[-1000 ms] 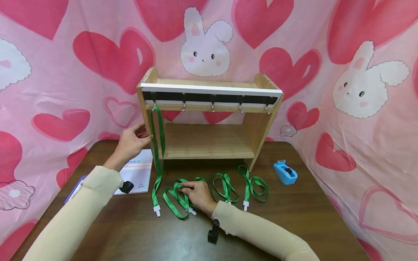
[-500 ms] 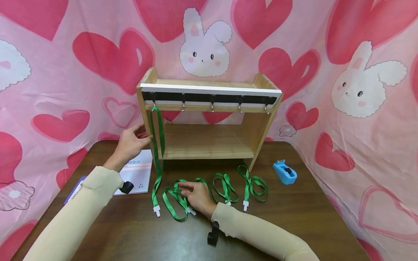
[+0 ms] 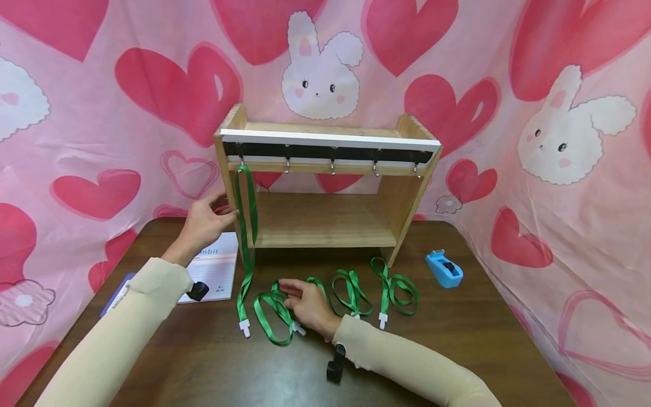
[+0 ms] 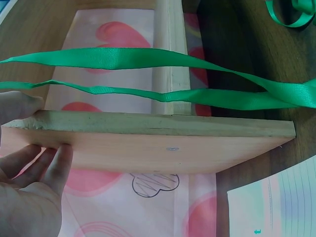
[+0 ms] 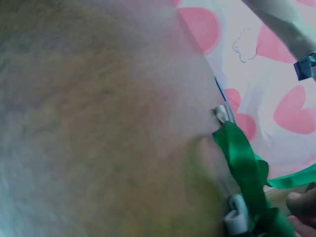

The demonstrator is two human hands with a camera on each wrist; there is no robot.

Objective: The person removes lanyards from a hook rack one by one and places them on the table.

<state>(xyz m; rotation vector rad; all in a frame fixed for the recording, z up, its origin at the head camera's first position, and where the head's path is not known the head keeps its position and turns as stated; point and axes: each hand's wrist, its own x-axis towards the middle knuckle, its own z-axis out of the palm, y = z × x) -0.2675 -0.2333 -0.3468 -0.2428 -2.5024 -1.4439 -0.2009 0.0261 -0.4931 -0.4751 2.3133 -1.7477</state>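
My left hand [image 3: 203, 225] grips the left side panel of a small wooden shelf [image 3: 322, 220]. In the left wrist view its thumb lies on the panel's front edge and its fingers press the outer face. A green lanyard [image 3: 247, 264] hangs from the leftmost hook in front of that panel, its white clip [image 3: 244, 328] low near the table. Over another green lanyard [image 3: 278, 307], coiled on the table, my right hand [image 3: 311, 308] has its fingers extended and its thumb apart below them. The right wrist view is mostly filled by the blurred hand, with green strap [image 5: 242, 158] beside it.
Several bare metal hooks [image 3: 333, 168] line the black strip on the shelf. Two coiled lanyards lie to the right of my right hand, one with a white clip [image 3: 383, 320]. A blue tape dispenser [image 3: 445, 270] stands at right; a notepad [image 3: 216, 271] lies under my left arm.
The right hand's fingers have loosened from a pinch on the coiled lanyard and spread apart, with the strap shifting slightly under them. The left hand stays on the panel.
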